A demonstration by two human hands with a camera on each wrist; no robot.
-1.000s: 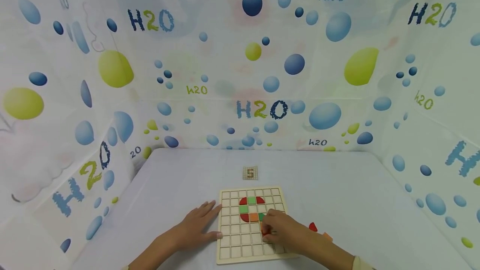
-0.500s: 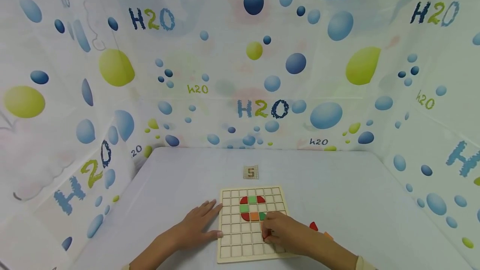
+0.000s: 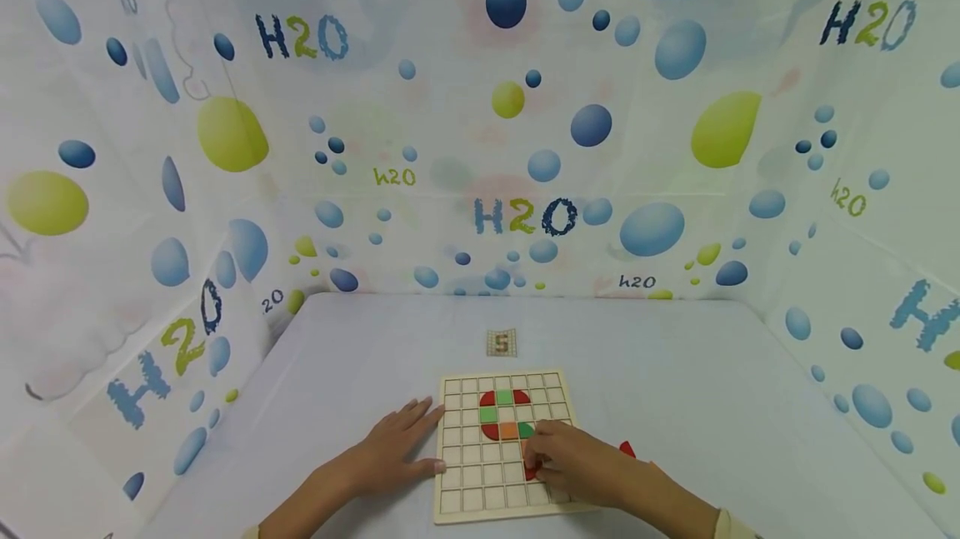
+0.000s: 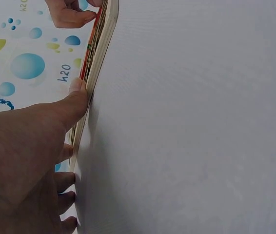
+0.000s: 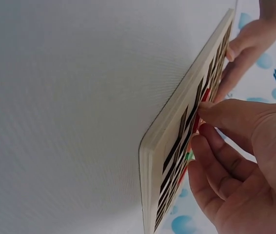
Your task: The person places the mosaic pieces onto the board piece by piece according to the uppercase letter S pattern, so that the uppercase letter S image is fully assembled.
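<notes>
A pale wooden grid board [image 3: 465, 501] lies on the white table. Red, light green, orange and dark green tiles form a curved line in its cells, among them a light green square [image 3: 488, 414] and an orange square [image 3: 509, 431]. My left hand [image 3: 386, 451] lies along the board's left edge, fingers extended, thumb and fingertips touching it. Over the lower right cells, my right hand [image 3: 573, 460] pinches a red tile [image 5: 197, 121] between thumb and fingers, low at the board's surface. That hand partly covers the tiles beneath it.
Behind the board lies a small card [image 3: 502, 343] with a grid and an S-like figure. A loose red piece [image 3: 627, 448] sits right of the board, beside the right forearm. Bubble-printed curtains [image 3: 420, 114] surround the table.
The right hand stays at the same cells, its fingers shifting slightly around the red tile. The forearm now covers the loose orange piece on the right. The left hand keeps its place.
</notes>
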